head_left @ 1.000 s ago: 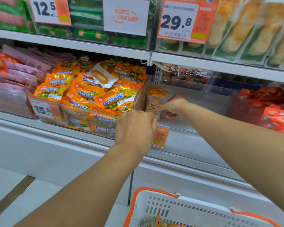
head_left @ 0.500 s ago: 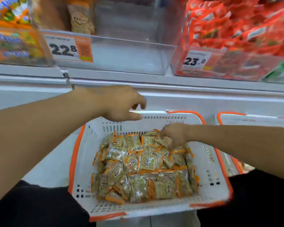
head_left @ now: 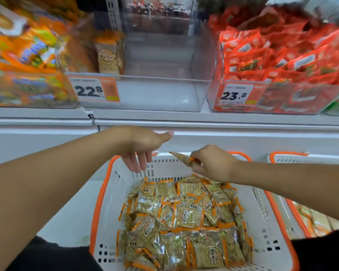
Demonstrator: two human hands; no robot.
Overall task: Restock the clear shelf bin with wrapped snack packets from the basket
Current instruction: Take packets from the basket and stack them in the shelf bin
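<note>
Shelf point(head_left: 184, 119): we see it white, running across the upper half, carrying three bins side by side.
Basket point(head_left: 270, 227): white with an orange rim, at 6 o'clock below the shelf, heaped with wrapped snack packets point(head_left: 184, 214) in clear film with orange edges.
Clear shelf bin point(head_left: 157, 94): at 12 o'clock from the basket, mostly bare inside; a few packets stand upright point(head_left: 108, 57) against its left wall, and a 22.8 price tag point(head_left: 96, 90) sits on its front.
Neighbour bins: orange packs point(head_left: 27, 55) at 10 o'clock, red packs point(head_left: 272, 61) at 2 o'clock with a 23.8 tag.
Second basket point(head_left: 288, 159): at 3 o'clock, partly cut off.
Left hand point(head_left: 143, 147): we hold it above the basket's far left corner, palm down, fingers loose and spread downward, thumb pointing to 3 o'clock, gripping nothing.
Right hand point(head_left: 213, 163): we hold it above the basket's far rim, fingers curled.
Held packet point(head_left: 182, 159): pinched at its right end between our right thumb and fingertips, its free end pointing to 10 o'clock toward the left hand, clear of the heap.
</note>
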